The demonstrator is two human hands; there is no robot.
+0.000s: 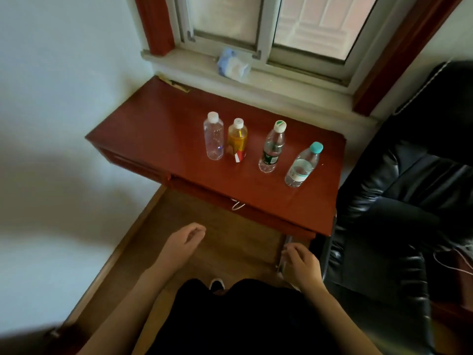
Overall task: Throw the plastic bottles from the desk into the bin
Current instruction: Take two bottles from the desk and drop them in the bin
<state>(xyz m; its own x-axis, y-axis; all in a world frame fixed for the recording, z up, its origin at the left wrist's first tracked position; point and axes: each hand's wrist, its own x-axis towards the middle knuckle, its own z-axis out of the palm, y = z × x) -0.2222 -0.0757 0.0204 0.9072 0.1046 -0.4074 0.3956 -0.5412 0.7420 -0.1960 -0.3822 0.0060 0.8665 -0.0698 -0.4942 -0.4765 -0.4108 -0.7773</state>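
Observation:
Several plastic bottles stand upright in a row on the red-brown desk [158,129]. From left to right they are a clear bottle with a white cap [213,136], a yellow-labelled bottle [237,140], a green-labelled bottle [272,147] and a bottle with a teal cap [303,165]. My left hand [183,243] hangs below the desk's front edge, fingers loosely curled, holding nothing. My right hand [302,266] is also low, near the desk's right front corner, fingers curled and empty. No bin is in view.
A black leather chair [409,201] stands close on the right of the desk. A window with a sill lies behind the desk, with a blue and white pack [233,64] on the sill. A white wall is at the left. Wooden floor lies below.

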